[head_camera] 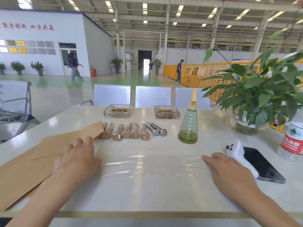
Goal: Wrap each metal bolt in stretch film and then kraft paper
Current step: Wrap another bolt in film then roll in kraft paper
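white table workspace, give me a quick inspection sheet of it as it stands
surface: glossy white table, a clear stretch film sheet spread flat on it
job's things: two bare steel hex bolts beside a row of film-and-paper wrapped bolts; brown kraft paper sheets at the left
clutter: two glass ashtrays, green plastic squeeze bottle, black phone, white handheld controller, water bottle, potted plant in a glass bowl
grippers: left hand rests on the film's left end, right hand flat on its right end
cables: nothing seen
surroundings: factory hall, perforated metal chairs, yellow railing, people walking far off
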